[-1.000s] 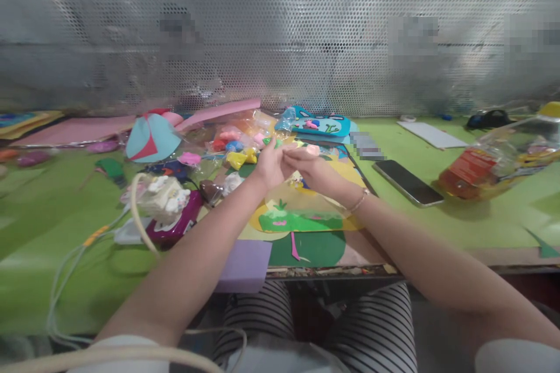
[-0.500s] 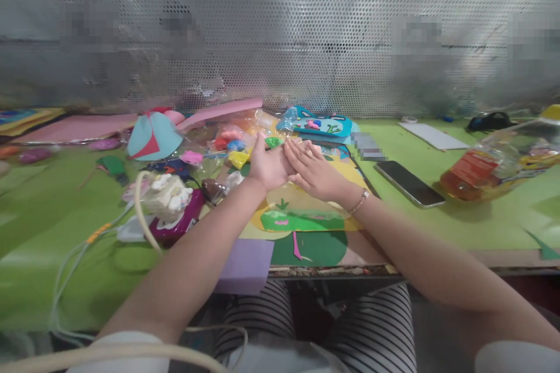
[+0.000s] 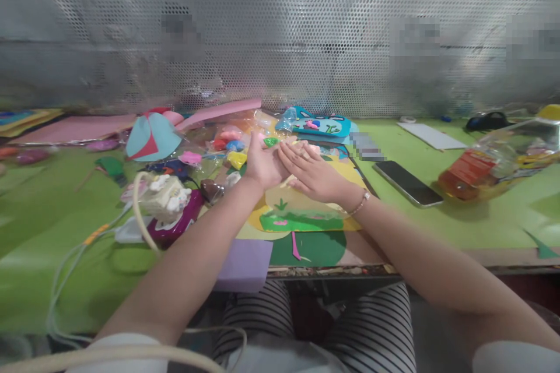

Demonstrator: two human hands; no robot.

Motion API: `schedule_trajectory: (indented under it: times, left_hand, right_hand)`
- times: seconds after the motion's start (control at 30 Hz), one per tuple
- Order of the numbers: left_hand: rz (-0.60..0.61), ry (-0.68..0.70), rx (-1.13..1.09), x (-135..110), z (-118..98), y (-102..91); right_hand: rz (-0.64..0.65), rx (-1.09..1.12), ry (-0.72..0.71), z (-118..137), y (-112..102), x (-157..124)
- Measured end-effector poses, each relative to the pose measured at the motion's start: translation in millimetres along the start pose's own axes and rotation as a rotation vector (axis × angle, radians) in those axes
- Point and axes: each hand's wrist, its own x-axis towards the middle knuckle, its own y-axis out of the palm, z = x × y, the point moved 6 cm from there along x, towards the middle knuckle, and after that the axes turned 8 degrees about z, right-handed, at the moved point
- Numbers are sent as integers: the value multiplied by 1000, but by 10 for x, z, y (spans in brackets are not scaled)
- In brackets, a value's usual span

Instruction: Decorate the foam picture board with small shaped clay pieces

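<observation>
- A person's two bare hands meet over a crowded light green surface (image 3: 437,221); the left hand (image 3: 266,166) lies palm up, thumb spread away; the right hand (image 3: 315,175), a thin bracelet (image 3: 362,201) at its wrist, rests palm down across it.
- The right fingers (image 3: 298,157) are straight and flat, gripping nothing visible; the left fingers are mostly covered, so their state cannot be told; nor can it be told whether a small piece sits between the palms.
- Beneath the hands is a yellow paper picture with a green grassy strip (image 3: 301,222); a dark green rounded paper piece (image 3: 328,247) shows at its near edge.
- Just beyond the left hand are a bright green soft-looking lump (image 3: 270,141) and a yellow one (image 3: 237,159), among clear plastic wrappings.
- To the right lies a black-screened phone (image 3: 406,182); near it, a clear bottle with a red label (image 3: 470,173) lies on its side.
- The step in hand looks like pressing or rubbing palm against palm; uncovering whatever may be there calls for lifting the right hand gently, the left palm held level.
</observation>
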Motion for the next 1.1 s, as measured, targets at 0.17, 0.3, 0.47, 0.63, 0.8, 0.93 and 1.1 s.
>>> schedule_trajectory:
  times: [0.17,0.3,0.47,0.63,0.8,0.93,1.1]
  left_hand:
    - [-30,-40,41,10,38,-66]
    - [-56,-62,78,-2,97,-48]
    - [-91,52,95,-18,-51,-27]
    - [-94,69,102,-6,-44,-71]
    - [-75,24,99,-2,8,-9]
    - [-69,75,83,-23,-67,13]
    - [-63,1,61,-15,44,-17]
  right_hand:
    - [52,21,-142,216,34,39]
    - [13,55,19,54,-7,42]
    - [60,75,-10,-68,14,-12]
    - [89,92,-112,120,63,16]
    - [33,56,-7,7,17,24]
    - [48,65,-42,-17,24,6]
    - [40,41,-58,60,13,31]
